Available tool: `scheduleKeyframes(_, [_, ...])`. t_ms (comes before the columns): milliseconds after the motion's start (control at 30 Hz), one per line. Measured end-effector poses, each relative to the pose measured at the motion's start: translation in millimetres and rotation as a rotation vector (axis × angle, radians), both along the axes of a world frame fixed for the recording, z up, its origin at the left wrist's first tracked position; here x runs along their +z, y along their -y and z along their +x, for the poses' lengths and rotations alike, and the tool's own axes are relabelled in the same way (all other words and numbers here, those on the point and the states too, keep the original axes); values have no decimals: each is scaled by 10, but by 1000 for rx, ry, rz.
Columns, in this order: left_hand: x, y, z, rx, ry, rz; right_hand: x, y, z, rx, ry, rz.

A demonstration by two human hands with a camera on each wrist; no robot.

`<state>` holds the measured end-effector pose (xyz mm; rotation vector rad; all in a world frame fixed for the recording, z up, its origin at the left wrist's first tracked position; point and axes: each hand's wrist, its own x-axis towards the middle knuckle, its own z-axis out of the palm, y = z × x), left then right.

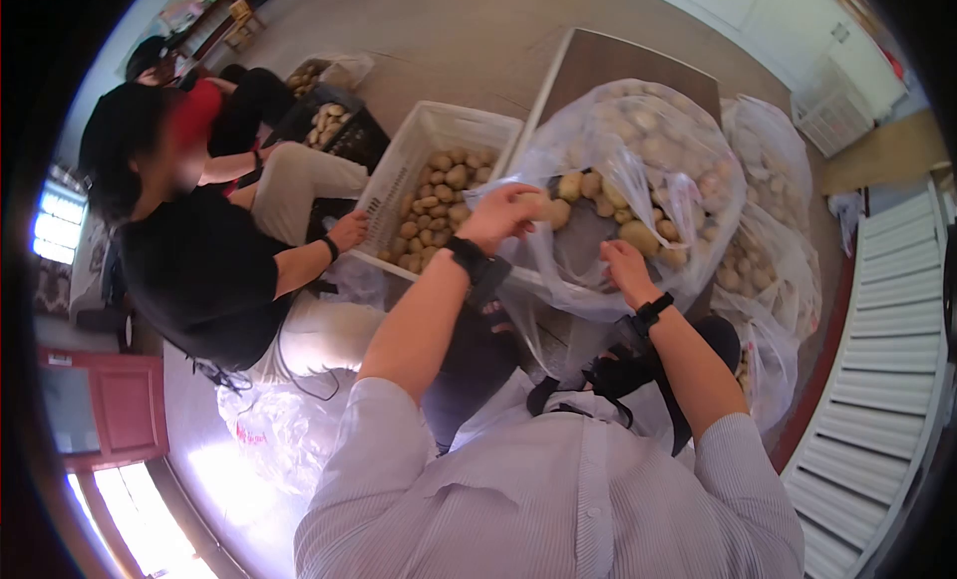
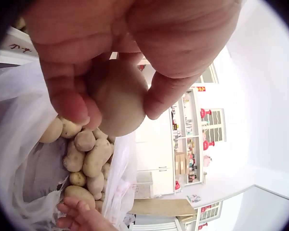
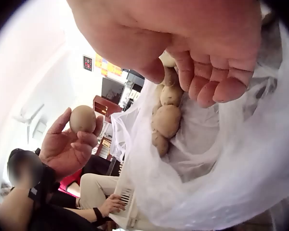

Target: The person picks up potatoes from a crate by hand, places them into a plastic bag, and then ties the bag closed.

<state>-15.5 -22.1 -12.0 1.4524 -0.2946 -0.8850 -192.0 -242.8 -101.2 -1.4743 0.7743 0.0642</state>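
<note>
My left hand [image 1: 503, 218] grips a smooth round potato [image 2: 120, 101] between thumb and fingers, raised over the mouth of a clear plastic bag [image 1: 558, 265]. The right wrist view shows the same potato from the palm side. My right hand [image 1: 628, 270] hovers at the bag's near right, fingers loosely bent and nothing seen in them. Close by its fingertips in the left wrist view lies a larger potato [image 2: 79, 195]. Several more potatoes [image 2: 96, 159] line the bag's far side, around a bare patch of plastic.
A white crate [image 1: 399, 160] of potatoes stands left of the bag, with another person's hand [image 1: 349, 230] at its rim. More bagged potatoes [image 1: 748, 260] lie to the right, near a white radiator [image 1: 877, 350]. A dark crate [image 1: 359, 141] sits farther back left.
</note>
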Motion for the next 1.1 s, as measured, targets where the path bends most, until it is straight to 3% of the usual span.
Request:
scheduleKeyframes(67, [-25,-27,62,9,-18,-25,-199,175,-21,34,77,-348])
scheduleKeyframes(100, [-37,-47,94,69,-51,-39,-226,238,-45,21,71,-354])
scheduleKeyframes(167, [-75,-86,165,126,-85,-52,-220,309,-63,-14,152,-926])
scheduleKeyframes(367, [-221,-270,390,320,-159,-95,36,317,-82,2,70,-1108])
scheduleKeyframes(500, [-374,-450,563,406,-184,-79,5,358,-118,23,71,-1092])
scheduleKeyframes(667, [-691,-792,860,573,-424,42,53,341,-118,105,8,-1168])
scheduleKeyframes(800, [-1193,-1061,1117,622,-333,252,51,341,-106,118,-86,-1141])
scheduleKeyframes(900, [-1443,-1211,1230,426,-144,489,74,311,-108,153,-96,-1193])
scheduleKeyframes(1000, [-1604,-1344,1361,-67,349,768,145,286,-119,238,-163,-1105])
scheduleKeyframes(1100, [-1584,-1330,1375,-187,409,971,156,203,-138,252,-160,-1115])
